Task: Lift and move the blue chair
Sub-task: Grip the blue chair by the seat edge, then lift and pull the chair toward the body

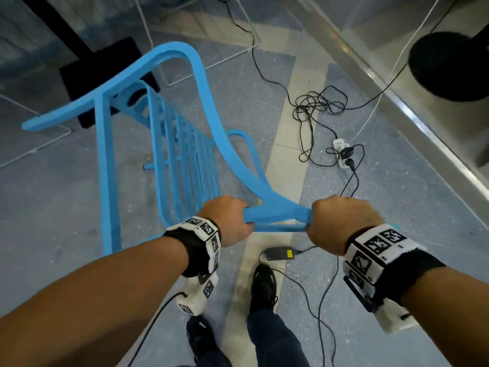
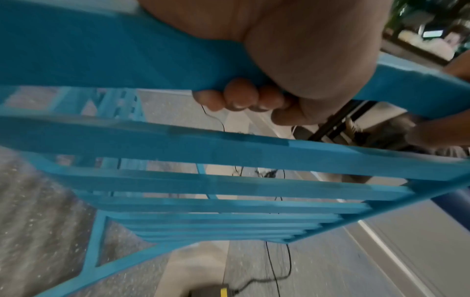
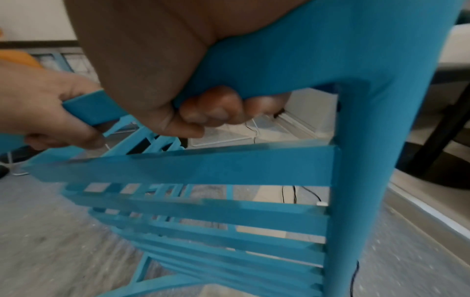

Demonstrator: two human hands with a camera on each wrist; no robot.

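The blue chair (image 1: 182, 144) with a slatted back and seat hangs tilted away from me, and its legs look to be off the floor. Both hands hold the top rail of its backrest (image 1: 277, 214). My left hand (image 1: 232, 221) grips the rail's left part, fingers curled under it (image 2: 239, 98). My right hand (image 1: 336, 221) grips the rail's right end near the corner post, fingers wrapped beneath (image 3: 218, 108). In the left wrist view the chair (image 2: 203, 180) fills the frame below the hand. The right wrist view shows the chair (image 3: 229, 170) slats and the other hand at left.
Black cables (image 1: 315, 107) and a white power strip (image 1: 344, 153) lie on the floor to the right. A black power adapter (image 1: 280, 254) lies by my shoes (image 1: 263, 287). A black table base (image 1: 105, 75) stands beyond the chair. A metal floor strip (image 1: 397, 102) runs at right.
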